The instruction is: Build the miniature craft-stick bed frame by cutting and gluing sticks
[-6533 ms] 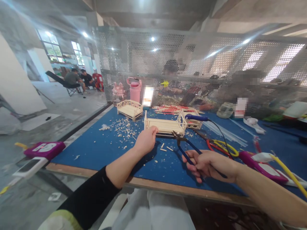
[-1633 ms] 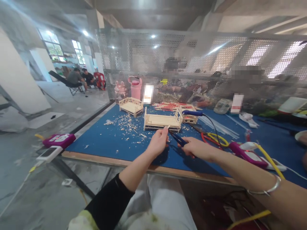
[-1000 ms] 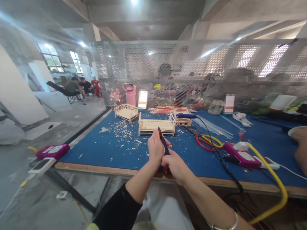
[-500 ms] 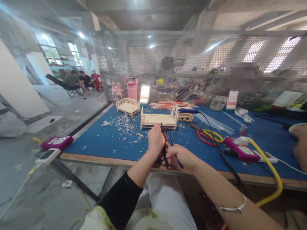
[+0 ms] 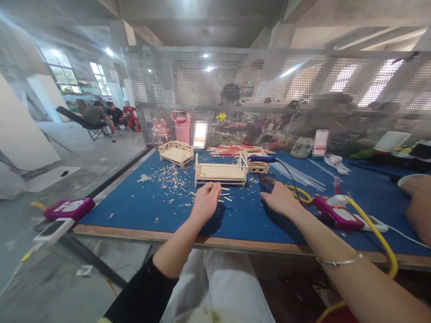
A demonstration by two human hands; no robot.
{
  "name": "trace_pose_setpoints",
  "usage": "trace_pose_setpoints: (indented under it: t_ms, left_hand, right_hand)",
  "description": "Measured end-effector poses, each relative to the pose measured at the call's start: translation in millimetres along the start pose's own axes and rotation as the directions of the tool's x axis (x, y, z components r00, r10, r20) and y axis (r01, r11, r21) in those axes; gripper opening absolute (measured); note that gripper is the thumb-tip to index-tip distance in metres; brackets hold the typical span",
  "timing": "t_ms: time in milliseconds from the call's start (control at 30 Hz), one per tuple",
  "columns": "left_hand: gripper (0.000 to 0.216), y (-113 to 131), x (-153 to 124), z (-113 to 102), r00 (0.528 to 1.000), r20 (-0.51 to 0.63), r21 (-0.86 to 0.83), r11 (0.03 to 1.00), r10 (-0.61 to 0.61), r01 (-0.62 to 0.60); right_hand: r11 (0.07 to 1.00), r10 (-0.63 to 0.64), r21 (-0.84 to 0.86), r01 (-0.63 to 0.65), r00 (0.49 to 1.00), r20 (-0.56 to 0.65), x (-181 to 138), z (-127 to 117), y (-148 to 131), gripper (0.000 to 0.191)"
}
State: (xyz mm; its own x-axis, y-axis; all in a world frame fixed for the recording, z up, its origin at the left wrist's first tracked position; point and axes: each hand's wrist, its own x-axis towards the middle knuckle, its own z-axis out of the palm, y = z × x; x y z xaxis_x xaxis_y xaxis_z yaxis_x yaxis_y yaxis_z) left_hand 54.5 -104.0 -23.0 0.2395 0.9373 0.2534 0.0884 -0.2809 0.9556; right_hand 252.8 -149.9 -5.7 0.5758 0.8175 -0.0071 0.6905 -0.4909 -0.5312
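My left hand (image 5: 206, 202) hovers over the blue mat (image 5: 141, 206), just in front of a small wooden bed model (image 5: 220, 173). Its fingers are curled in a pinch on a short wooden stick (image 5: 221, 189). My right hand (image 5: 281, 200) lies palm down on the mat, right beside the red and yellow handled tools (image 5: 299, 193). A dark tool (image 5: 266, 181) lies just beyond its fingertips. Its fingers point away from me, and what lies under the palm is hidden. The blue-handled cutter does not show.
Wood chips (image 5: 170, 181) litter the mat. At the back stand another bed model (image 5: 176, 153), a third small frame (image 5: 257, 166), red sticks (image 5: 229, 151) and a blue-handled tool (image 5: 261, 158) with a black cord. A purple device (image 5: 338, 214) with a yellow hose (image 5: 377, 229) lies right. Another person's hand (image 5: 417, 202) is at far right.
My right hand, which held the blue-handled cutter near my left hand, has swung out right onto the mat by the tools. My left hand has moved forward toward the bed model.
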Motion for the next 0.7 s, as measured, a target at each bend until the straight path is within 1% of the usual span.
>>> trace_pose_setpoints:
  t_ms: [67,100,133,167,200,233,267,300,333,367,400,433,467,500,533,567,600,667,700]
  left_hand:
    - [0.036,-1,-1,2,0.996,0.066,-0.051,0.996,-0.068,0.071]
    - [0.036,-2,-2,2,0.993,0.089,-0.059,0.994,-0.083,0.089]
    - [0.036,-2,-3,2,0.991,0.102,-0.052,0.995,-0.083,0.089]
    - [0.036,-2,-5,2,0.992,0.106,-0.029,0.997,-0.068,0.072]
    - [0.035,-2,-6,1,0.993,0.108,0.008,0.999,-0.039,0.039]
    - [0.035,-1,-7,1,0.993,0.116,0.054,0.999,0.001,-0.007]
    - [0.035,0,-9,1,0.990,0.138,0.098,0.994,0.044,-0.058]
    - [0.036,1,-10,1,0.982,0.169,0.132,0.986,0.082,-0.105]
    - [0.036,2,-12,2,0.972,0.205,0.154,0.977,0.113,-0.146]
    - [0.036,3,-14,3,0.964,0.229,0.158,0.972,0.136,-0.174]
    - [0.036,3,-16,5,0.962,0.229,0.140,0.973,0.148,-0.183]
    - [0.034,3,-18,7,0.968,0.208,0.095,0.982,0.143,-0.165]
    - [0.032,4,-21,11,0.977,0.183,0.017,0.993,0.112,-0.117]
    - [0.031,4,-23,15,0.984,0.170,-0.094,0.995,0.057,-0.042]
    - [0.034,5,-26,19,0.985,0.175,-0.222,0.973,-0.015,0.054]
    - [0.039,6,-29,23,0.975,0.200,-0.344,0.925,-0.098,0.164]
    - [0.044,8,-32,26,0.955,0.238,-0.438,0.857,-0.179,0.270]
    - [0.046,12,-36,30,0.901,0.294,-0.530,0.729,-0.321,0.432]
    - [0.044,13,-37,30,0.877,0.304,-0.546,0.686,-0.373,0.481]
  right_hand:
    - [0.997,-0.045,-0.073,0.037,0.994,-0.101,-2,7,-8,0.041]
    - [0.991,-0.106,-0.099,0.092,0.982,-0.154,-6,10,-12,0.036]
    - [0.980,-0.192,-0.095,0.177,0.965,-0.177,-12,13,-16,0.033]
    - [0.959,-0.282,-0.040,0.279,0.947,-0.156,-18,15,-19,0.033]
    - [0.926,-0.364,0.074,0.371,0.927,-0.085,-24,17,-21,0.037]
    - [0.877,-0.436,0.238,0.418,0.899,0.029,-30,18,-24,0.042]
    - [0.820,-0.495,0.410,0.399,0.854,0.158,-35,20,-25,0.044]
    - [0.766,-0.544,0.543,0.344,0.797,0.262,-39,22,-27,0.045]
    - [0.726,-0.577,0.626,0.283,0.746,0.331,-42,24,-28,0.046]
    - [0.700,-0.597,0.672,0.240,0.714,0.367,-44,27,-28,0.046]
    - [0.677,-0.610,0.703,0.219,0.701,0.369,-47,30,-29,0.046]
    - [0.651,-0.616,0.730,0.209,0.707,0.347,-50,33,-30,0.046]
    - [0.621,-0.614,0.757,0.203,0.727,0.309,-54,36,-31,0.046]
    - [0.586,-0.603,0.785,0.200,0.755,0.257,-58,40,-33,0.046]
    - [0.548,-0.583,0.813,0.198,0.787,0.202,-64,44,-35,0.046]
    - [0.509,-0.555,0.840,0.187,0.817,0.154,-70,49,-37,0.046]
    - [0.467,-0.521,0.869,0.163,0.845,0.122,-76,53,-39,0.046]
    - [0.376,-0.457,0.924,0.074,0.882,0.115,-87,62,-43,0.045]
    - [0.334,-0.437,0.942,0.028,0.890,0.129,-92,65,-44,0.045]
